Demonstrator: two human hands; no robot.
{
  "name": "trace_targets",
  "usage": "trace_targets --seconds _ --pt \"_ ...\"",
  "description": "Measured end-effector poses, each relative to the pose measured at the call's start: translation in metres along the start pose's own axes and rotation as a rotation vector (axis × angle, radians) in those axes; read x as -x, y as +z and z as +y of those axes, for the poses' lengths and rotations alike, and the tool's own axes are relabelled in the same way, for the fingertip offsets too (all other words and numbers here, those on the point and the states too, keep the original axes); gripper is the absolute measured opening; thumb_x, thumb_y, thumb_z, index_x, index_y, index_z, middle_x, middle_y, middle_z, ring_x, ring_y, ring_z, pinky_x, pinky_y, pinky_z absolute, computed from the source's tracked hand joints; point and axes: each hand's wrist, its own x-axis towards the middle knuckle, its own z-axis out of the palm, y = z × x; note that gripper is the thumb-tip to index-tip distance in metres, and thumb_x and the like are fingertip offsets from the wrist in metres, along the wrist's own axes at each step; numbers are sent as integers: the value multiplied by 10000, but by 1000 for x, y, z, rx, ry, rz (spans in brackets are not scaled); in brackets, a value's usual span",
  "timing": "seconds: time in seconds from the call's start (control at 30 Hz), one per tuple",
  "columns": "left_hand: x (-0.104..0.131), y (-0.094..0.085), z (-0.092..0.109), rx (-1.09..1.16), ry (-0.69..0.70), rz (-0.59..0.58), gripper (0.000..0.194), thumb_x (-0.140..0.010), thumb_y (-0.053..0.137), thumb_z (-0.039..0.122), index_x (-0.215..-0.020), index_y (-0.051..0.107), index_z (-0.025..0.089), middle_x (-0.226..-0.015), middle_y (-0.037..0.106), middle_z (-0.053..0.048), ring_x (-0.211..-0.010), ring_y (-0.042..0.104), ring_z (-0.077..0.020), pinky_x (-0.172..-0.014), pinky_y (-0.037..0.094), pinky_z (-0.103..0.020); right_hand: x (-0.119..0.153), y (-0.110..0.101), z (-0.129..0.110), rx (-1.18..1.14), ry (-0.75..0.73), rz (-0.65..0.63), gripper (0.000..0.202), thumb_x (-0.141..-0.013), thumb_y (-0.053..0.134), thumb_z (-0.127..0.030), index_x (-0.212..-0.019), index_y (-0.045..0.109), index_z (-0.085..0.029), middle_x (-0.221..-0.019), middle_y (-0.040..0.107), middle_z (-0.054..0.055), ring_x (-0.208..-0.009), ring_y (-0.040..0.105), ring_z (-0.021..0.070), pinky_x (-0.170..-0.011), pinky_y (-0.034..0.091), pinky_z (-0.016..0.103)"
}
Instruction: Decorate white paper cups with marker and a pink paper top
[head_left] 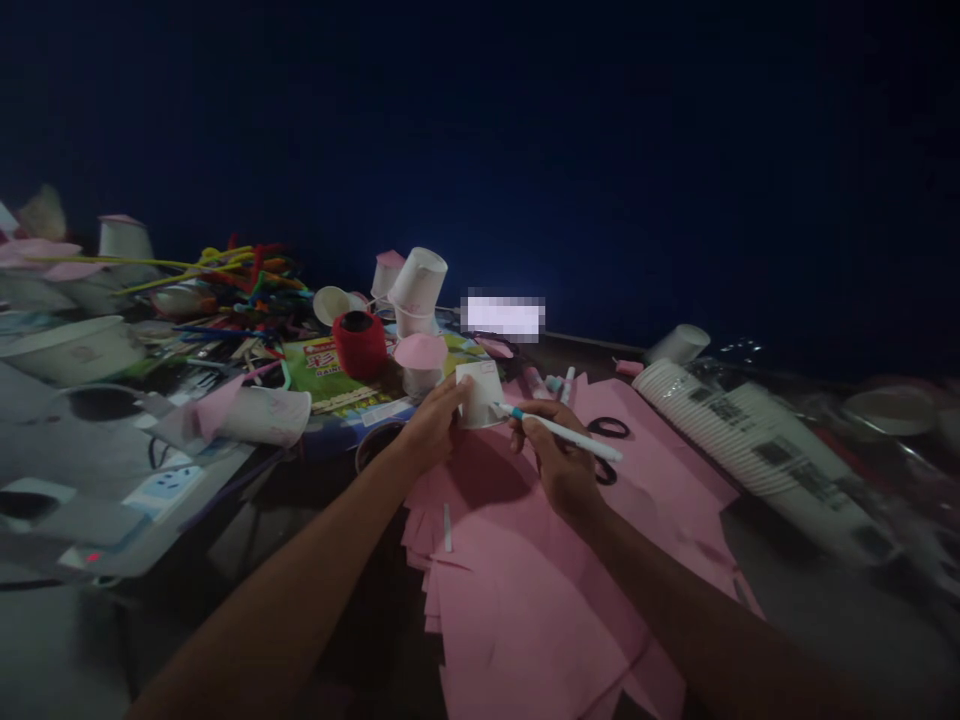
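Note:
Near the middle of the view, my left hand [436,425] grips a white paper cup [481,398] by its left side, with the cup's wide rim downward. A white marker with a blue-green collar [574,436] is held in my right hand [553,450], and its tip points at the cup's lower right side. Whether the tip touches the cup is too small to tell. Both hands are over a stack of pink paper sheets [547,600]. Black-handled scissors [609,428] lie on the pink paper beside my right hand, partly hidden by it.
A red spool [360,345] and a cup with a pink cone top [420,362] stand left of my hands. Nested paper cups [720,440] lie at the right. At the left are colourful pipe cleaners [240,270], a tipped cup [262,415] and a power strip [169,485].

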Motion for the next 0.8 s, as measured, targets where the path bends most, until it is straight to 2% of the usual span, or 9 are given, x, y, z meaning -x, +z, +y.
trace_targets --seconds 0.17,0.3,0.53,0.8 --pt "-1 -3 -2 23 -49 -31 348 -745 693 387 -1000 620 161 -835 680 -48 -741 659 -185 -624 510 -261 -3 0 4 -89 39 37 124 -859 575 -301 -939 595 -209 -766 635 -17 -540 551 84 -541 449 244" --pt "-1 -3 -1 37 -47 -49 337 -750 691 365 -996 625 144 -860 686 -64 -775 662 -196 -674 526 -279 -3 -1 6 -112 48 36 107 -846 584 -281 -920 605 -207 -744 636 -15 -546 549 90 -546 449 247" --pt "0 0 2 51 -40 -25 339 -744 695 347 -1000 627 135 -874 689 -67 -824 663 -203 -724 531 -280 -1 0 7 -134 53 21 94 -845 586 -265 -915 612 -207 -726 639 -16 -544 545 91 -543 442 243" --pt "-1 -1 3 23 -43 10 305 -759 679 326 -989 636 129 -862 697 -71 -808 667 -201 -701 537 -275 0 0 7 -149 41 8 92 -848 587 -258 -916 621 -206 -740 638 -12 -548 551 93 -538 443 246"
